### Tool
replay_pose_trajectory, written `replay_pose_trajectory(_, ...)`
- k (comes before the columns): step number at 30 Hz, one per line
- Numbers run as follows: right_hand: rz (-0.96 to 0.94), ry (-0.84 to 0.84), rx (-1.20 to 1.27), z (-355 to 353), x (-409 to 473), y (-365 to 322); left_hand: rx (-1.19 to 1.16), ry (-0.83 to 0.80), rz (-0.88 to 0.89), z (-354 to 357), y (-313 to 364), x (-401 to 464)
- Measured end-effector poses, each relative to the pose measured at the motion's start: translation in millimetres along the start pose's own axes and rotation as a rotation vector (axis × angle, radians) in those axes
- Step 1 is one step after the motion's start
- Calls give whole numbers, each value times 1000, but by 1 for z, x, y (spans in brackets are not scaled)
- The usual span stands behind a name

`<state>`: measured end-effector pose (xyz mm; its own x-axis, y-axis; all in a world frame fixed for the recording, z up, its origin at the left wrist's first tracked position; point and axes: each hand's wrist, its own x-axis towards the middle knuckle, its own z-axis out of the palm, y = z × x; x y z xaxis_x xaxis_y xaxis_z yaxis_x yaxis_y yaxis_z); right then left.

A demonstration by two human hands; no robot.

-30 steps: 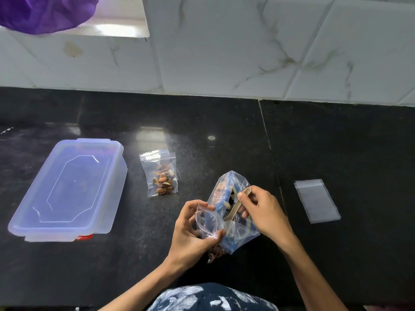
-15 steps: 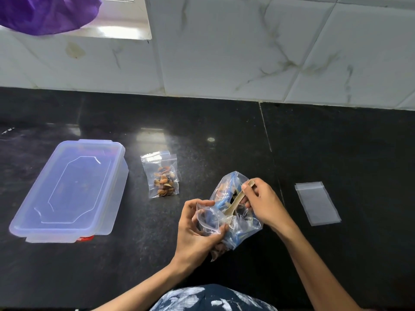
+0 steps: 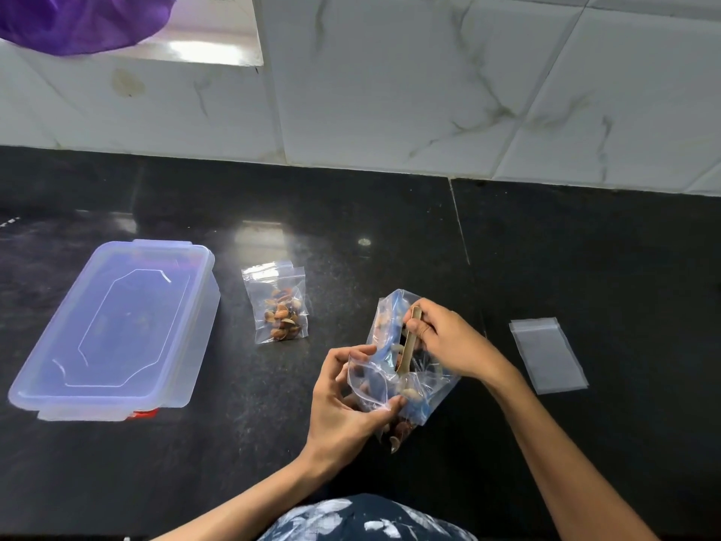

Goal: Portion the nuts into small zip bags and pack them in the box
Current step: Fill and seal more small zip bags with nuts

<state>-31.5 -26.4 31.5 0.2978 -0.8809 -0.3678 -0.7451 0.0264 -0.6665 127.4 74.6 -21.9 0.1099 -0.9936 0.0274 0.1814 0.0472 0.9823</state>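
A large clear bag of nuts (image 3: 423,396) with blue trim stands open on the black counter (image 3: 390,228). My right hand (image 3: 448,341) pinches a small wooden spoon (image 3: 409,347) whose bowl is down inside that bag. My left hand (image 3: 343,400) holds a small clear zip bag (image 3: 368,384) against the big bag's near side. A filled small zip bag (image 3: 279,306) of nuts lies to the left. An empty flat zip bag (image 3: 546,355) lies to the right. The translucent plastic box (image 3: 117,333) sits at the left with its lid on.
A white marble-tiled wall (image 3: 390,91) closes off the counter at the back. A purple cloth (image 3: 78,17) hangs at the top left beside a window ledge. The counter's near edge runs just below my forearms.
My right hand has pushed the wooden spoon deeper into the large bag. My left hand has shifted its grip slightly on the small bag.
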Motion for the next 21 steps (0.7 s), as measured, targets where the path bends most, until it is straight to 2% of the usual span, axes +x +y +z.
replay_pose_trajectory(10, 65, 136, 105, -25, 5, 8, 13, -7, 48, -1, 26, 0)
replay_pose_trajectory(16, 80, 221, 197, -50, 4, 3, 164, 22, 173, 3, 50, 10)
replay_pose_trajectory(21, 82, 257, 222, -61, 4, -1, 172, -17, 125, 12, 60, 22)
